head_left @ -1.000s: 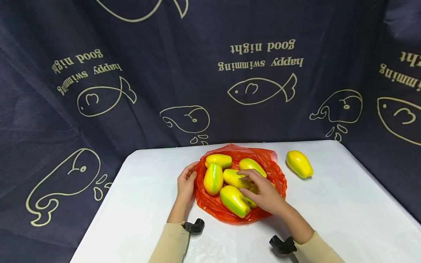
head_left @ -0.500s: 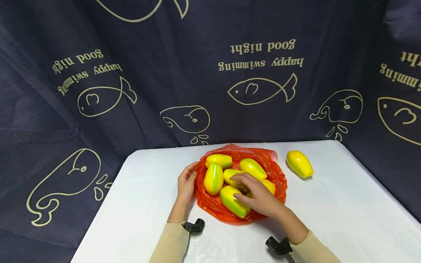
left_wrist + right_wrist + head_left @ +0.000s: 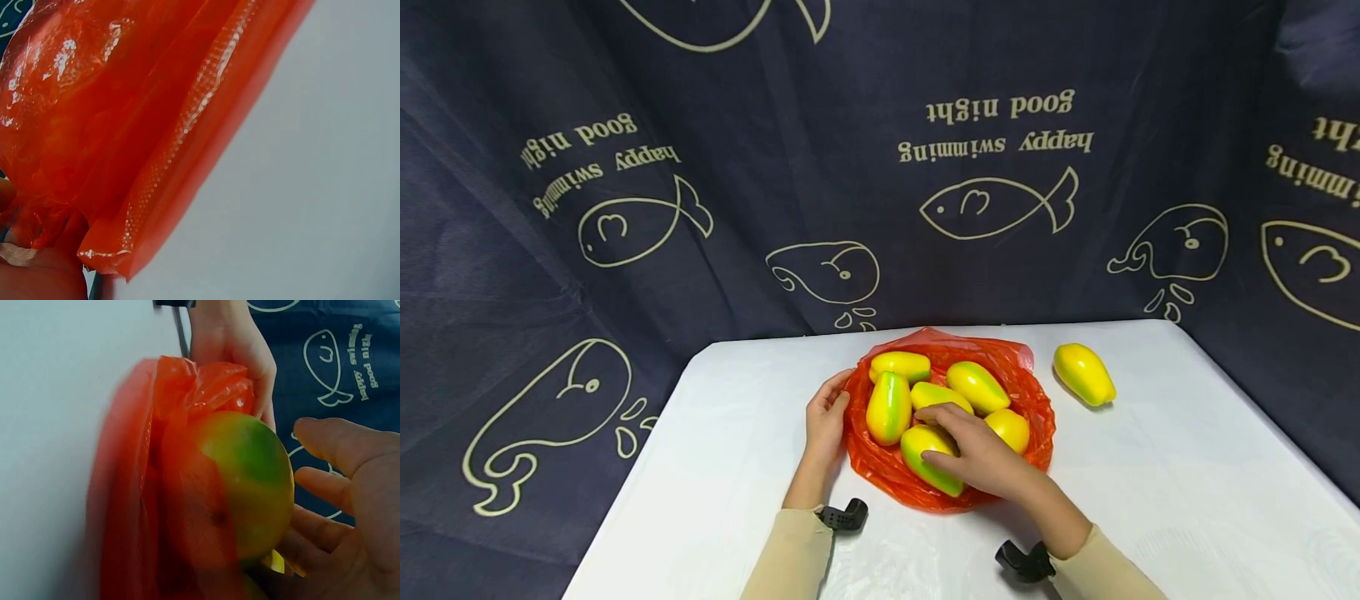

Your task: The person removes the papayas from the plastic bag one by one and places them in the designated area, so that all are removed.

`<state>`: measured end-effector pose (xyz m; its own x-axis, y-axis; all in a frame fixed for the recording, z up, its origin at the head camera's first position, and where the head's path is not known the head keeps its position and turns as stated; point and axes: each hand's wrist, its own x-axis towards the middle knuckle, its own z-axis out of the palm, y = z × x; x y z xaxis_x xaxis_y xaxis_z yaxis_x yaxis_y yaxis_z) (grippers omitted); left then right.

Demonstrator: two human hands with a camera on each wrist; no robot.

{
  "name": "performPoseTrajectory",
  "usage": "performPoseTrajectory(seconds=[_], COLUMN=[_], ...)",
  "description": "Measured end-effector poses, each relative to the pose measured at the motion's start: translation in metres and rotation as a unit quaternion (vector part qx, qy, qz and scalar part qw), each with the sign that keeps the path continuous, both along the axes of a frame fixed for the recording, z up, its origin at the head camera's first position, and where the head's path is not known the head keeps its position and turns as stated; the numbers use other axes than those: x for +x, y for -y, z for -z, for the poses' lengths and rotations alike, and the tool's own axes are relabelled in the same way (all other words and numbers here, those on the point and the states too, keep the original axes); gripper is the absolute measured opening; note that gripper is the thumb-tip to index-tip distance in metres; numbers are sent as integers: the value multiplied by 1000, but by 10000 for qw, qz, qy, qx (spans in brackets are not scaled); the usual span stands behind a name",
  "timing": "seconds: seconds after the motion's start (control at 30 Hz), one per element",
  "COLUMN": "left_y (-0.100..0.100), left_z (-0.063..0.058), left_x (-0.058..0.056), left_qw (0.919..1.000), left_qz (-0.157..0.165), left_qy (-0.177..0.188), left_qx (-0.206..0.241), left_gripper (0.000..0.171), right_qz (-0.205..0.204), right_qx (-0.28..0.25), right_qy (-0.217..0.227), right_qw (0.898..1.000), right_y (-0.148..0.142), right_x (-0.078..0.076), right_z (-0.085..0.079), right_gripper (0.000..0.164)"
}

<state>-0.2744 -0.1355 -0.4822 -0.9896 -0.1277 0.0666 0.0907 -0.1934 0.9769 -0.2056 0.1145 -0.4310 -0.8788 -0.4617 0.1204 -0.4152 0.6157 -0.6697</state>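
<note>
An open red plastic bag [image 3: 891, 486] with several yellow-green papayas lies on the table. My left hand [image 3: 825, 421] grips the bag's left edge, and the left wrist view shows thumb and fingers around the bunched film. Over the front papaya [image 3: 927, 458] hovers my right hand [image 3: 979, 450], its fingers spread and partly hiding the fruit. In the right wrist view a small gap shows between the fingertips and that papaya [image 3: 253, 481]. Behind the hand are a middle papaya [image 3: 940, 397] and one by the bag's right side [image 3: 1009, 430].
One papaya [image 3: 1084, 375] lies on the white table [image 3: 1180, 467], right of the bag. A dark blue curtain [image 3: 880, 167] with fish drawings hangs behind the table. Black wrist cameras sit on both arms, the left camera [image 3: 844, 516] close to the bag's front.
My right hand has moved left and slightly forward, from the bag's right side to over the front papaya. The papaya at the right is now uncovered. My left hand stays put.
</note>
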Motion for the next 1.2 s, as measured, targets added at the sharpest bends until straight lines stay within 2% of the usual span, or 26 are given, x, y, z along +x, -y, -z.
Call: performPoseTrajectory(seconds=[0.2,0.6,0.7,0.93,1.2], left_y=[-2,-2,-2,-1,-1], left_z=[-13,-16,-13,7,7], left_x=[9,10,7,-3,-4], left_qw=[10000,10000,10000,9999,9995], left_qz=[29,63,43,-85,-171], left_qy=[-51,23,28,-73,-107], left_qx=[49,31,-9,-108,-229], left_gripper=[36,37,37,36,36], right_qz=[-47,5,11,52,71], right_qx=[-16,-30,-74,-179,-302], right_qy=[48,248,260,143,-70], right_qw=[10000,9997,9996,9997,9995], right_y=[6,11,11,10,9], right_x=[0,-1,0,0,3], right_z=[6,10,11,11,9], right_gripper=[56,53,52,51,50])
